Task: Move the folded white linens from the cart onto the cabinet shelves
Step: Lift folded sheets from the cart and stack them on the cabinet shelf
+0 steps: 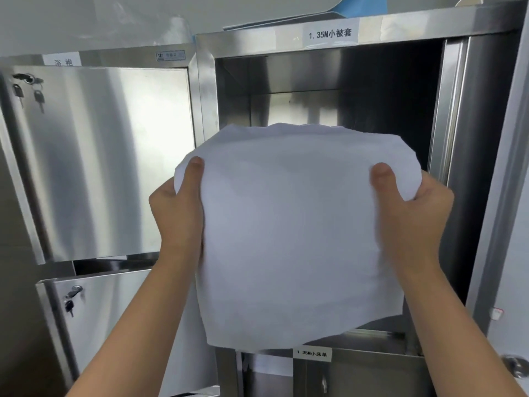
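Both hands were on one folded linen point(289, 233), held up in front of the open cabinet compartment point(329, 90), the one under the "1.35M" label point(329, 34). Left hand point(176, 207) gripped the linen's left edge, thumb on top, fingers hidden behind the cloth; right hand point(415, 213) gripped the right edge the same way. The linen was off the cart & in the air, its far edge about level w/ the compartment opening, its near edge hanging below the compartment's lower lip; whether any part had crossed inside could not be told. The compartment above the linen looked dark & bare as far as visible; its shelf floor was hidden behind the cloth, so no telling if other pieces were stacked there. Cart not in view, so what was left on it was unknown. Judgement: this piece was mid-transfer, pick-up done, placement not yet done; it needed pushing in flat & letting go. Left of the compartment was a closed steel door point(100, 161) w/ keys point(28, 91) in its lock; below the compartment, a second label point(312, 353).
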### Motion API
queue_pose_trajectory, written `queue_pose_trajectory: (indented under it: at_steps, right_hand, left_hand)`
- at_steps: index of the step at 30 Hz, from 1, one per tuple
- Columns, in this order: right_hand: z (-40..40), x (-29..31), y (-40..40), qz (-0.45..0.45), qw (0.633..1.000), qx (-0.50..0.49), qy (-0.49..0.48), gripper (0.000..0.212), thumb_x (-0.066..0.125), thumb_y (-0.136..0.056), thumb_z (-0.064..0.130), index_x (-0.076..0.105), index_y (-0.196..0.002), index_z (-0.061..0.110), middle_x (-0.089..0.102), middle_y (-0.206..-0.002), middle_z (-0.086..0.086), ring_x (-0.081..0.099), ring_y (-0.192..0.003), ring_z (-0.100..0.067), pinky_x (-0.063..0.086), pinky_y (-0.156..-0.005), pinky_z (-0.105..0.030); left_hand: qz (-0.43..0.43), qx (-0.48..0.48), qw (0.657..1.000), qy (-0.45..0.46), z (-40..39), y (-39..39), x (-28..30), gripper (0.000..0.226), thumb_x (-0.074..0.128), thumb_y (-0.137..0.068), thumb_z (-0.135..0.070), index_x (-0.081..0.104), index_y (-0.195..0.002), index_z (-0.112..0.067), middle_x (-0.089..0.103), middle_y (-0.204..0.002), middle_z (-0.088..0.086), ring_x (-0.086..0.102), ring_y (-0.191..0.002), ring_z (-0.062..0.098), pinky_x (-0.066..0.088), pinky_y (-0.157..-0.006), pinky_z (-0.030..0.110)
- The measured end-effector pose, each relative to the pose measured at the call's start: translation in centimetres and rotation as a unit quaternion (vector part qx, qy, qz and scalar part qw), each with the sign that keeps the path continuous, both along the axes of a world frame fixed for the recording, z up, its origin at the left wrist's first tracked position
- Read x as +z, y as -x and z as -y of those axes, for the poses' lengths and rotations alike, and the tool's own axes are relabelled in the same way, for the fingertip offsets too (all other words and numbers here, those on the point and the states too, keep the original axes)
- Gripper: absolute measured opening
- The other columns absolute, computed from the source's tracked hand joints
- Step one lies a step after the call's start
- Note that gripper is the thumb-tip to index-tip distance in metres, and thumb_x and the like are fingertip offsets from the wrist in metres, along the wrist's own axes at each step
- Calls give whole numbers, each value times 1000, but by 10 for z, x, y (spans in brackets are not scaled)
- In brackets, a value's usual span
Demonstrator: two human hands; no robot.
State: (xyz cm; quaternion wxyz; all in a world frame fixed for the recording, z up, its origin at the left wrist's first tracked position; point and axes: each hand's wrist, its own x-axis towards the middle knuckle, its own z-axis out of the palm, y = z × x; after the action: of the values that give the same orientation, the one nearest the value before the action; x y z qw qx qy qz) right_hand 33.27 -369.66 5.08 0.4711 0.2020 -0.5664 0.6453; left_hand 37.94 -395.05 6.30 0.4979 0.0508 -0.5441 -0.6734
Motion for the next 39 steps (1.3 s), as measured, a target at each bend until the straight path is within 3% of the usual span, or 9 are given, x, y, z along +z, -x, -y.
queue_pose_trajectory:
  at_steps: [3, 8, 11, 16, 19, 28, 33, 35, 39]
  right_hand:
    - [0, 8, -19, -37, 999, 17, 2, 16, 67, -90, 37, 60, -77, 29, 64, -68, 31, 65, -69, 4, 47, -54, -9]
    - [-5, 19, -43, -80, 996, 32, 11, 14, 67, -90, 43, 60, -81, 34, 66, -75, 33, 68, -76, 3, 49, -57, -9]
    - [-6, 24, -52, -91, 994, 45, 28, 20, 66, -84, 51, 60, -78, 33, 65, -72, 31, 67, -72, 3, 48, -55, -8]
    - [0, 31, -65, -117, 992, 45, 25, 25, 71, -90, 35, 56, -71, 31, 61, -62, 30, 63, -62, 6, 43, -52, -6]
    - [8, 36, -77, -130, 990, 51, 27, 21, 66, -85, 44, 55, -70, 34, 61, -63, 31, 63, -63, 5, 42, -52, -6]
    - [54, 41, -82, -108, 992, 65, 25, 47, 64, -81, 56, 47, -59, 18, 48, -53, 8, 48, -51, -4, 38, -47, -14]
    - [100, 36, -98, -103, 989, 102, 12, 57, 62, -82, 55, 36, -56, 12, 37, -52, 2, 35, -49, -4, 29, -48, -14]
    - [120, 34, -106, -98, 987, 126, 16, 53, 63, -81, 51, 30, -56, 19, 35, -48, 10, 33, -46, -2, 26, -46, -10]
    - [152, 31, -118, -87, 982, 165, 24, 50, 64, -80, 50, 30, -56, 23, 35, -48, 14, 33, -47, -3, 26, -47, -11]
  left_hand:
    - [-18, 18, 1000, 1, -5, -17, 7, 59, 70, -88, -44, 30, -48, -25, 30, -52, -11, 31, -51, 12, 29, -49, 21]
    - [-60, 47, 997, 10, -14, -45, 17, 56, 69, -90, -40, 29, -54, -25, 29, -51, -12, 29, -50, 9, 27, -46, 19]
    - [-93, 45, 995, 15, -18, -61, 24, 58, 68, -92, -37, 36, -45, -25, 34, -47, -16, 33, -46, 6, 30, -44, 15]
    - [-117, 70, 990, 27, -14, -88, 33, 64, 67, -92, -36, 30, -41, -26, 27, -46, -16, 27, -45, 7, 25, -43, 18]
    - [-125, 84, 988, 40, -9, -101, 37, 65, 65, -93, -36, 34, -38, -25, 28, -43, -17, 27, -43, 5, 26, -42, 17]
    - [-122, 125, 984, 20, 34, -137, 38, 64, 69, -87, -42, 14, -66, -16, 19, -56, -5, 18, -54, 15, 16, -48, 28]
    - [-98, 165, 981, 8, 71, -167, 28, 62, 68, -86, -42, 24, -67, -3, 17, -61, -4, 16, -61, 19, 16, -53, 32]
    - [-94, 181, 979, 16, 85, -181, 27, 60, 66, -86, -42, 40, -72, 10, 15, -68, 4, 16, -69, 25, 14, -58, 37]
    - [-90, 210, 973, 31, 112, -207, 27, 62, 66, -85, -43, 50, -84, 17, 24, -76, 12, 20, -73, 29, 19, -57, 36]
